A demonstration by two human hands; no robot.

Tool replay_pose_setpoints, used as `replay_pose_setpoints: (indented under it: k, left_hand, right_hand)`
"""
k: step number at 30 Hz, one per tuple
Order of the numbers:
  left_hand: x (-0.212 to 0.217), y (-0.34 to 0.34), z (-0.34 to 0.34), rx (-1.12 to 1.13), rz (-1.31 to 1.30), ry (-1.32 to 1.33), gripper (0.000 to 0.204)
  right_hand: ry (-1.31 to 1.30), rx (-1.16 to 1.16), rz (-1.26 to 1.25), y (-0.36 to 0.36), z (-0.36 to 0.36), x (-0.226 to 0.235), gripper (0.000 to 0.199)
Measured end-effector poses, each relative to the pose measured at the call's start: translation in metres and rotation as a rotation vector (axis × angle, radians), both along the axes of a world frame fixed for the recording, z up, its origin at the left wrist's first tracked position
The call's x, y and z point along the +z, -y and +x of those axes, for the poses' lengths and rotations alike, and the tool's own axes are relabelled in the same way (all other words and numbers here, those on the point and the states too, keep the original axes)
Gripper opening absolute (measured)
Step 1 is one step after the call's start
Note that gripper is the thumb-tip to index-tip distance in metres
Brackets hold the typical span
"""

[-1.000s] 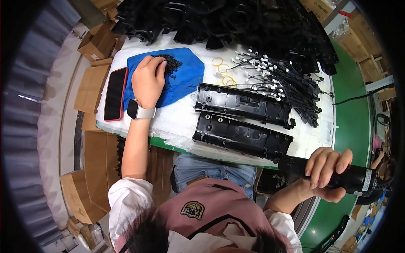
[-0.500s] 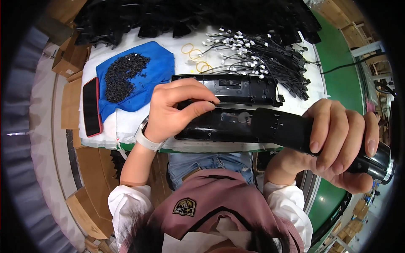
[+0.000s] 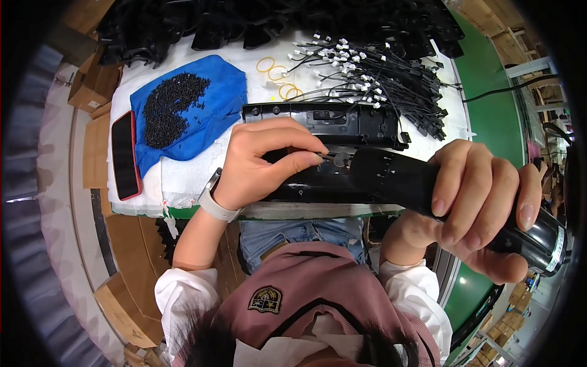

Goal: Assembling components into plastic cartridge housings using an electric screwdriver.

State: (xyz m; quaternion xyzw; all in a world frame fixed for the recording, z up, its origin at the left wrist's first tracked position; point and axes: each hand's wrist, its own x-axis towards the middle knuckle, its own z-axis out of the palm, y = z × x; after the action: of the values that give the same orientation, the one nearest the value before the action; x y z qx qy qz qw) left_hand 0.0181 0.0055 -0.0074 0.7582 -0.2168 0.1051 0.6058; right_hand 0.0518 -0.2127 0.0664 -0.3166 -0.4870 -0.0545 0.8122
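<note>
My right hand [image 3: 483,208] is wrapped round a thick black electric screwdriver [image 3: 391,180], whose front end points left. Its slim tip lies close to the thumb and forefinger of my left hand [image 3: 263,159], which are pinched together. Whatever sits between those fingertips is too small to name. Below both hands lies a long glossy black plastic housing [image 3: 299,191], partly covered by the screwdriver and my left hand. A second black plastic housing [image 3: 361,125] lies just beyond it, with moulded posts and a recess along its inner side.
Small black screws [image 3: 171,107] are heaped on a blue cloth [image 3: 211,122] at the left. Beside it lies a red-edged phone [image 3: 126,156]. Yellow rubber bands [image 3: 290,92] and a bundle of black cables [image 3: 409,92] with white connectors lie farther back. Black plastic parts [image 3: 275,24] line the far edge.
The screwdriver has shifted left, bringing its tip nearer to my pinched left fingertips. My left hand has moved slightly right. The whole view has shifted a little.
</note>
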Motion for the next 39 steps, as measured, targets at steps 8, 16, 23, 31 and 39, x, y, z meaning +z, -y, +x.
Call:
replay_pose_setpoints:
  k: [8,16,23,31,39]
  left_hand:
    - [-0.005,-0.001,0.000,0.011,-0.058,-0.060,0.010]
    - [-0.008,-0.004,-0.001,-0.004,-0.099,-0.077,0.010]
    - [-0.009,-0.003,-0.002,0.015,-0.108,-0.087,0.011]
    - [-0.010,-0.002,-0.006,0.082,-0.124,-0.101,0.011]
    - [-0.012,0.002,-0.004,0.323,0.142,0.035,0.009]
  right_hand:
    - [0.020,-0.012,-0.063,-0.003,-0.001,-0.002,0.041]
    - [-0.059,-0.071,0.021,-0.010,-0.004,-0.004,0.040]
    - [-0.055,-0.072,-0.005,-0.013,-0.008,-0.004,0.040]
    - [-0.393,-0.016,0.142,-0.020,-0.005,-0.010,0.037]
    - [-0.290,0.054,-0.148,-0.016,0.042,0.002,0.037]
